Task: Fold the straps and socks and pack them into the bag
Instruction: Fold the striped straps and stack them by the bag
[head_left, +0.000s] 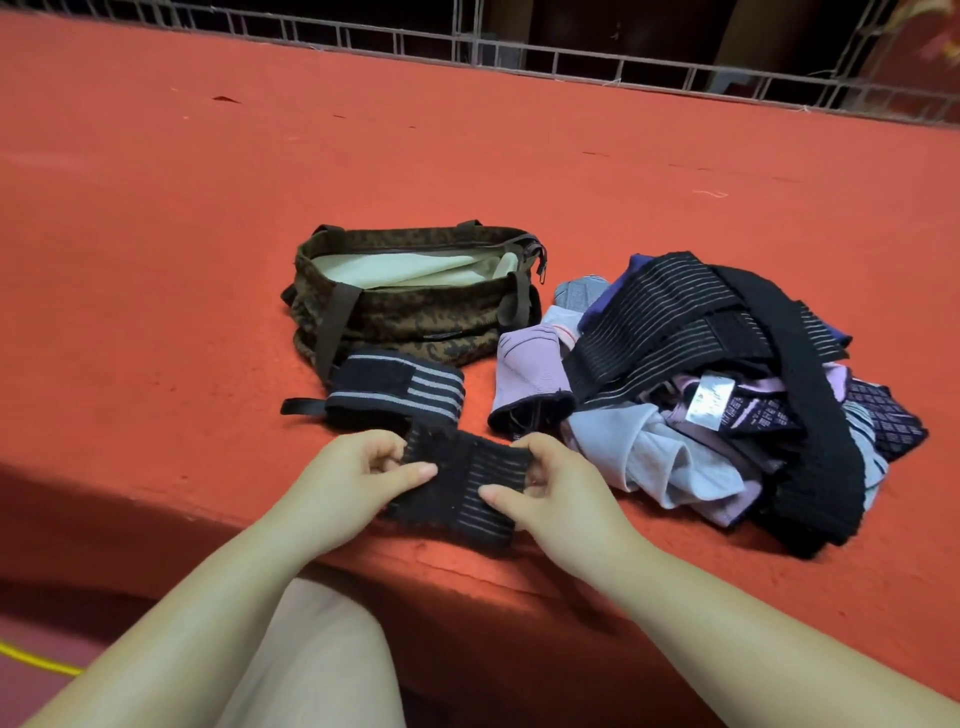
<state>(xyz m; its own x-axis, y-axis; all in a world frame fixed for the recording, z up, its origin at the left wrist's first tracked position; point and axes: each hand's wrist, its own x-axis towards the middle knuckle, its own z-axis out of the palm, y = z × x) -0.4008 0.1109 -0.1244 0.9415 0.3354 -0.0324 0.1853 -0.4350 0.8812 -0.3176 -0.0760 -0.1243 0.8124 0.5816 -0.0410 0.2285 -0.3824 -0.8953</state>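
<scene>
A black ribbed strap (457, 486) lies flat near the front edge of the red ledge. My left hand (358, 475) pinches its left end and my right hand (550, 480) pinches its right end. Just behind it sits a folded black strap with grey stripes (395, 392). The brown camouflage bag (415, 312) stands open behind that, showing a pale lining. To the right lies a heap of straps and socks (727, 395), with a pink sock (524, 379) at its left edge.
The red ledge (208, 234) stretches wide to the left and behind the bag. A metal railing (519, 52) runs along its far edge. My knee (311, 649) is below the front edge.
</scene>
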